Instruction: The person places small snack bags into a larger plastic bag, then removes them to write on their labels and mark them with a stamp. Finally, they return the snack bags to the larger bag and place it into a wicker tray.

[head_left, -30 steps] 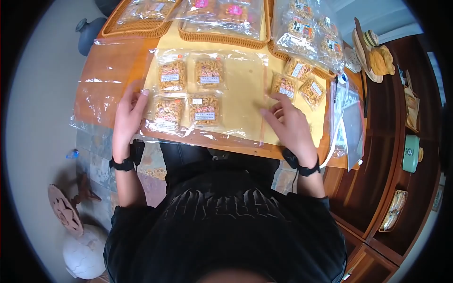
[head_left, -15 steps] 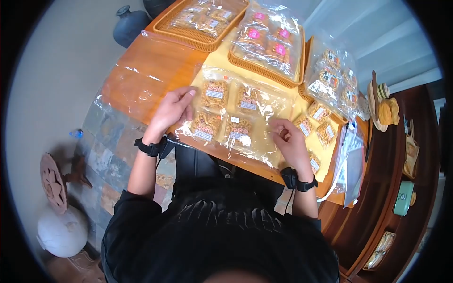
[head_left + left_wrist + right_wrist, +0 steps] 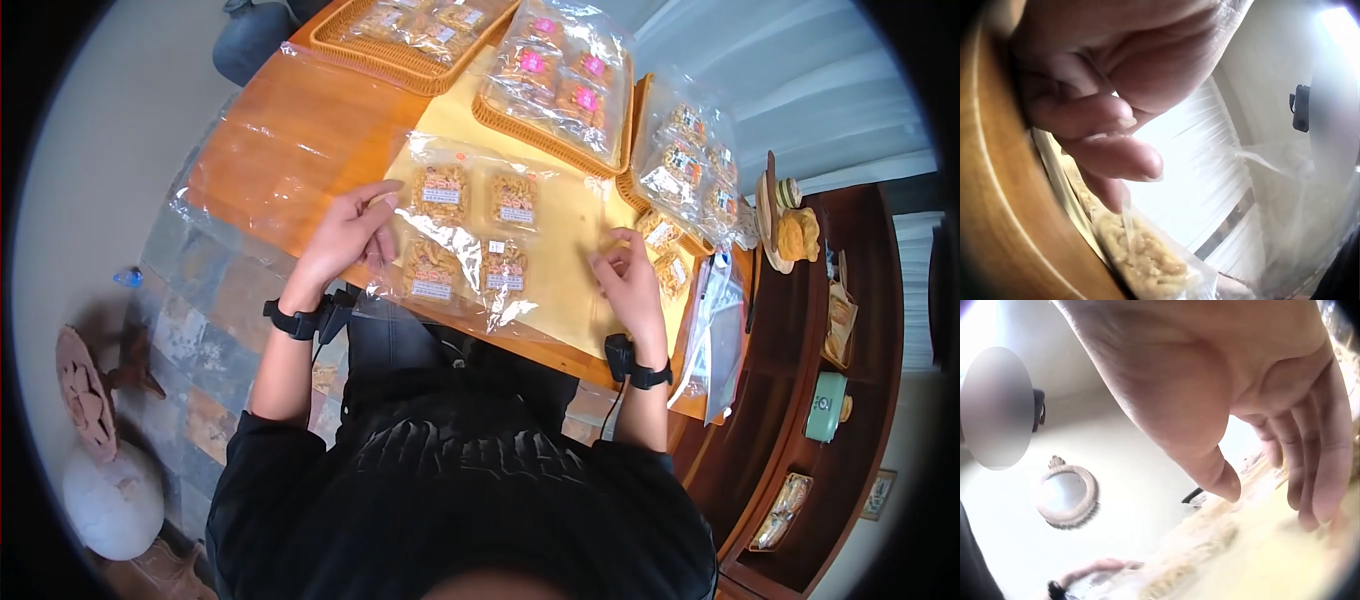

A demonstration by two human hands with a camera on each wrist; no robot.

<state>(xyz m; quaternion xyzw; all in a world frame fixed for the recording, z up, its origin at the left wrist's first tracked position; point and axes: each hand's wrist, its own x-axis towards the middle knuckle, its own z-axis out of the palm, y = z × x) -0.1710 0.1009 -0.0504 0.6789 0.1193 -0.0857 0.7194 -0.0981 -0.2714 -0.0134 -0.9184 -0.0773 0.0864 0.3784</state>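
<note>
A large clear plastic bag lies across the yellow sheet, with several small packets of golden crunchy snack in it, set in two rows. My left hand is at the bag's left side, its fingers curled and pinching the film. Close below those fingertips in the left wrist view, one snack packet shows through the plastic. By the bag's right edge hovers my right hand, thumb apart and fingers fairly straight. In the right wrist view its fingertips point down close over the yellow sheet.
Wicker baskets with bagged snacks line the table's far side. Loose snack packets lie beyond my right hand. Another clear film covers the table's left part. Plastic bags hang at the right edge, near wooden shelves.
The head view has turned. My left hand has come to the bag's left side and curled its fingers on the film. My right hand has shifted slightly outward from the packets.
</note>
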